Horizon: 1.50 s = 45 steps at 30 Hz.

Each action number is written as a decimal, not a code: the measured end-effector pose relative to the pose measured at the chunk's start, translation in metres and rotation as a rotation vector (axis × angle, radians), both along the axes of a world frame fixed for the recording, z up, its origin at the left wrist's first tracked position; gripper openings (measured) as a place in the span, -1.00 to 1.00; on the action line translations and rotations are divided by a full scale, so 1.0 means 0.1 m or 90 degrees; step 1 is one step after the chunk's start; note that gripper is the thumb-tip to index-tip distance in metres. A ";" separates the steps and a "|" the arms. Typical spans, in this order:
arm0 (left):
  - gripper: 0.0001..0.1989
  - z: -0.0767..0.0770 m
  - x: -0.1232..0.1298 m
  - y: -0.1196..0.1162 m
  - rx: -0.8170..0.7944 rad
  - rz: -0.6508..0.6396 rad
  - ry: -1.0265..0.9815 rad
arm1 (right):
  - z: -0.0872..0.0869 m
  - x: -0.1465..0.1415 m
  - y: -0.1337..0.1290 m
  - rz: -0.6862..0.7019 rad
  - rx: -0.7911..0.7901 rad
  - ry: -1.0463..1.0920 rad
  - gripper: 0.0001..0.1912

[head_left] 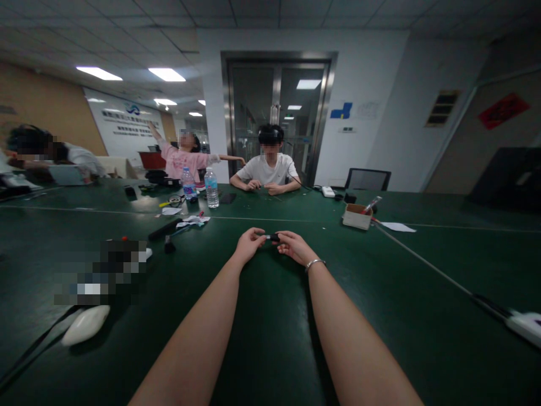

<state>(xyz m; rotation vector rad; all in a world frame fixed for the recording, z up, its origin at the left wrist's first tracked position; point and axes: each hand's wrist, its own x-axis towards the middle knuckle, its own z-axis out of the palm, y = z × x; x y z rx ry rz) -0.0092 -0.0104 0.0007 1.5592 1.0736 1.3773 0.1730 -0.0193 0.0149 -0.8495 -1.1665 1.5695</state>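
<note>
Both hands meet over the green table, holding one small black stick with a silvery end (273, 237), which looks like a USB stick. My left hand (250, 246) pinches its silvery end between thumb and fingertips. At the black end, the thumb and fingers of my right hand (295, 247) are closed on it. The stick lies roughly level, just above the tabletop. Its finer details are too small to make out. A silver bracelet (315, 263) circles my right wrist.
Two water bottles (212, 189) stand beyond my left hand, near papers (195, 221) and a black brush-like tool (169, 243). A white mouse-shaped object (87, 325) lies at the left. A small box (357, 217) holds pens at the right. Across the table (270, 338), a person (270, 172) sits with both hands together.
</note>
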 end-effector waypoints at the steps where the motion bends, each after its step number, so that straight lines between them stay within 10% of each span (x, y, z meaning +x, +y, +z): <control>1: -0.69 0.00 0.00 0.00 0.005 -0.002 -0.003 | 0.00 0.00 0.00 0.000 0.000 0.000 -0.83; 45: -0.69 0.02 -0.01 0.03 -0.077 0.030 0.038 | -0.05 0.01 0.03 0.017 0.023 -0.012 -0.77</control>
